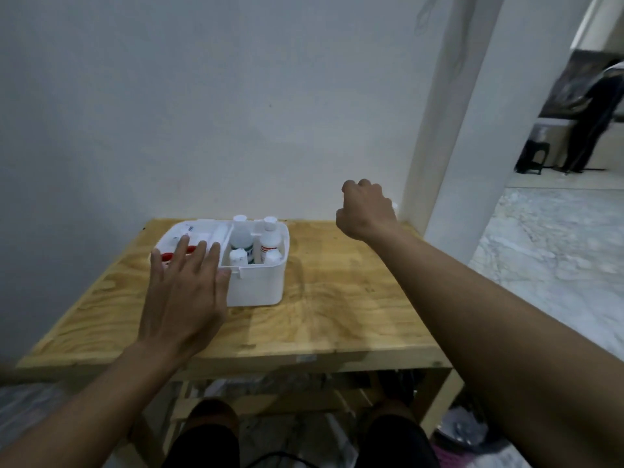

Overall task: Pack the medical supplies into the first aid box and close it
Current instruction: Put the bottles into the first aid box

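**Box open on the table, bottles inside**

On the left we see our left hand (184,292) spread flat and wide, fingers apart, gripping nothing; its fingertips lie over the near left part of the white first aid box (256,285). Under those fingers something red (167,256) shows in the left compartment, too blurred for us to name. The box stands open on the wooden table (337,315), towards the table's back left. Its right compartment holds four white bottles (270,243), upright and close together. Further right, well apart from the box, our right hand (366,211) hangs above the table's far right corner, fingers curled in; we cannot tell whether it holds anything.
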`<state>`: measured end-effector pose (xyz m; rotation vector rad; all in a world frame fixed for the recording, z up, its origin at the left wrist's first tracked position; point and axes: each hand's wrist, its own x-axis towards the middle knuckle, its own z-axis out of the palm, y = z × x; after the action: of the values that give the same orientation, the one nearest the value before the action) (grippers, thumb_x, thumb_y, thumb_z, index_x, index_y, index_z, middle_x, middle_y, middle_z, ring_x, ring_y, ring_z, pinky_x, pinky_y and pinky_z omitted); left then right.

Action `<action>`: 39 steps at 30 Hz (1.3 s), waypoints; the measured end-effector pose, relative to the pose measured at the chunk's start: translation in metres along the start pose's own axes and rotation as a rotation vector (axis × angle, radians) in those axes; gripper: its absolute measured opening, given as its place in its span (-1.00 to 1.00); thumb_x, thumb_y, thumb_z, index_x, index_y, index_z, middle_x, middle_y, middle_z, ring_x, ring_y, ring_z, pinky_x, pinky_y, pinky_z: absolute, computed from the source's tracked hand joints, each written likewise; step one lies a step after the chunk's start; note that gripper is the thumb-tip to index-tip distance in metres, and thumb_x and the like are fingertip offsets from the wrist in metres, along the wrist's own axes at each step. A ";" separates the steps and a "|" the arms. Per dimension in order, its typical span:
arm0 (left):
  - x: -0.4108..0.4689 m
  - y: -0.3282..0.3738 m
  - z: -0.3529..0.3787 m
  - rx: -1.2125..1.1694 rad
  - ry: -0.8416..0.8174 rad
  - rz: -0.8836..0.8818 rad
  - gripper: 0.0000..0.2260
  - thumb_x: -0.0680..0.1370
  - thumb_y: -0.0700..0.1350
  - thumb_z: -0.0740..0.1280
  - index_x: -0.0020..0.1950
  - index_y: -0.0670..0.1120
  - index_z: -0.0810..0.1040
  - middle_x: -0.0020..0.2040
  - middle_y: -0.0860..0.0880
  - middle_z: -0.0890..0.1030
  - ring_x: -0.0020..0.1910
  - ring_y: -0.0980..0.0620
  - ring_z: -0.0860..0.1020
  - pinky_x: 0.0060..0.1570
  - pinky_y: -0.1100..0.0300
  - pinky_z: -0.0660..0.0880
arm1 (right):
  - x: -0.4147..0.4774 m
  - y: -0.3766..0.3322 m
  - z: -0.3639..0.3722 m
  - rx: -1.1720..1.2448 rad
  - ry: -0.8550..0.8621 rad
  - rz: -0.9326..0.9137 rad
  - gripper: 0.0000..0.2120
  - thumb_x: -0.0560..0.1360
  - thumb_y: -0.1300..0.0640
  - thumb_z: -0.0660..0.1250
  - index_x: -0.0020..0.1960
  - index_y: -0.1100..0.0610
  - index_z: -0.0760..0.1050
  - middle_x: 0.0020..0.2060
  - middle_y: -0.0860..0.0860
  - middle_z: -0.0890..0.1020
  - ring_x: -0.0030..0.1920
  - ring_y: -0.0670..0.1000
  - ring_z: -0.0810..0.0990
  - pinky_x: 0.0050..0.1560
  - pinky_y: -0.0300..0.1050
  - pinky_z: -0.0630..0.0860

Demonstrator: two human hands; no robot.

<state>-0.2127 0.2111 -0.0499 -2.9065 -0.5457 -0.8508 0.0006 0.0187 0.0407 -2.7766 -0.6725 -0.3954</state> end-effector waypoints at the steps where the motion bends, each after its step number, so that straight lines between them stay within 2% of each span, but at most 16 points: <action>1: -0.001 0.000 0.002 0.008 -0.006 0.004 -0.45 0.65 0.06 -0.04 0.45 -0.21 0.47 0.44 -0.23 0.49 0.53 -0.26 0.29 0.43 -0.36 0.16 | 0.002 0.008 0.002 -0.027 -0.001 0.027 -0.58 0.54 0.22 0.23 0.40 0.20 0.34 0.30 0.19 0.42 0.31 0.25 0.37 0.20 0.16 0.40; 8: -0.004 -0.001 0.011 0.057 0.035 0.008 -0.48 0.63 0.08 0.06 0.44 -0.20 0.48 0.44 -0.26 0.48 0.51 -0.28 0.31 0.44 -0.37 0.13 | 0.019 0.055 0.025 -0.057 -0.078 0.245 -0.31 0.49 0.29 0.32 0.53 0.14 0.08 0.47 0.27 0.16 0.45 0.33 0.18 0.35 0.25 0.32; 11: -0.003 -0.001 0.013 0.071 0.062 0.015 -0.49 0.63 0.07 0.08 0.42 -0.21 0.49 0.42 -0.27 0.50 0.49 -0.30 0.33 0.45 -0.37 0.11 | 0.023 0.070 0.036 -0.006 -0.111 0.294 -0.27 0.50 0.33 0.27 0.56 0.12 0.01 0.46 0.27 0.20 0.41 0.33 0.26 0.30 0.23 0.38; 13: -0.003 -0.001 0.015 0.070 0.078 0.017 -0.50 0.62 0.06 0.09 0.42 -0.21 0.49 0.40 -0.28 0.51 0.47 -0.31 0.34 0.45 -0.37 0.11 | 0.024 0.077 0.043 0.032 -0.103 0.273 -0.35 0.52 0.36 0.22 0.54 0.16 0.07 0.39 0.26 0.29 0.32 0.33 0.38 0.20 0.16 0.45; 16: -0.003 0.000 0.017 0.073 0.093 0.010 -0.51 0.62 0.06 0.10 0.41 -0.21 0.50 0.40 -0.27 0.51 0.46 -0.30 0.35 0.45 -0.37 0.10 | 0.024 0.082 0.050 0.086 -0.020 0.238 -0.44 0.54 0.39 0.22 0.49 0.17 0.15 0.27 0.25 0.40 0.08 0.30 0.56 -0.05 0.11 0.52; 18: -0.003 0.000 0.018 0.075 0.097 0.009 -0.51 0.63 0.06 0.10 0.41 -0.20 0.50 0.40 -0.26 0.51 0.46 -0.29 0.35 0.46 -0.36 0.10 | 0.023 0.082 0.050 0.103 0.022 0.211 -0.47 0.53 0.40 0.23 0.44 0.16 0.19 0.18 0.22 0.45 -0.07 0.25 0.57 -0.18 0.06 0.48; 20: -0.003 -0.001 0.019 0.066 0.106 0.011 -0.51 0.63 0.07 0.10 0.41 -0.20 0.50 0.40 -0.26 0.51 0.46 -0.29 0.36 0.46 -0.36 0.10 | 0.021 0.081 0.050 0.096 0.034 0.178 -0.51 0.53 0.40 0.24 0.40 0.16 0.22 0.12 0.20 0.48 -0.13 0.21 0.54 -0.24 0.02 0.43; 24: -0.004 -0.001 0.019 0.059 0.132 0.002 -0.52 0.62 0.06 0.12 0.40 -0.20 0.52 0.38 -0.26 0.53 0.44 -0.29 0.38 0.45 -0.35 0.11 | 0.018 0.074 0.043 0.128 0.014 0.156 -0.54 0.51 0.36 0.26 0.36 0.18 0.23 0.06 0.16 0.54 -0.12 0.16 0.49 -0.21 0.00 0.42; 28: -0.003 0.000 0.020 0.057 0.140 -0.008 -0.53 0.63 0.06 0.12 0.39 -0.19 0.53 0.37 -0.25 0.55 0.42 -0.29 0.41 0.44 -0.35 0.12 | 0.013 0.057 0.021 0.216 -0.048 0.110 -0.49 0.42 0.30 0.41 0.31 0.15 0.33 0.17 0.14 0.53 -0.02 0.15 0.48 -0.13 -0.02 0.42; 31: -0.003 0.000 0.020 0.062 0.126 -0.011 -0.54 0.63 0.06 0.13 0.40 -0.17 0.52 0.37 -0.23 0.55 0.41 -0.28 0.41 0.44 -0.34 0.13 | 0.010 0.037 -0.004 0.313 -0.020 0.059 -0.52 0.40 0.21 0.45 0.28 0.09 0.40 0.21 0.13 0.54 0.09 0.17 0.51 -0.08 -0.06 0.38; 34: -0.003 0.000 0.019 0.064 0.129 -0.016 -0.55 0.62 0.06 0.14 0.39 -0.16 0.53 0.35 -0.22 0.56 0.40 -0.27 0.44 0.43 -0.35 0.16 | 0.006 0.009 -0.032 0.383 0.037 -0.011 -0.55 0.41 0.17 0.45 0.27 0.08 0.44 0.19 0.12 0.55 0.11 0.14 0.51 -0.06 -0.08 0.42; 39: -0.004 0.000 0.015 0.031 0.111 -0.008 -0.55 0.64 0.07 0.12 0.38 -0.15 0.53 0.34 -0.20 0.57 0.38 -0.26 0.45 0.42 -0.33 0.19 | -0.006 -0.039 -0.075 0.468 0.057 -0.140 -0.56 0.43 0.16 0.47 0.27 0.03 0.46 0.17 0.05 0.54 0.06 0.08 0.55 -0.29 -0.15 0.46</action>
<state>-0.2085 0.2121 -0.0645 -2.8108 -0.5561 -0.9879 -0.0381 0.0267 0.1160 -2.2785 -0.8270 -0.2964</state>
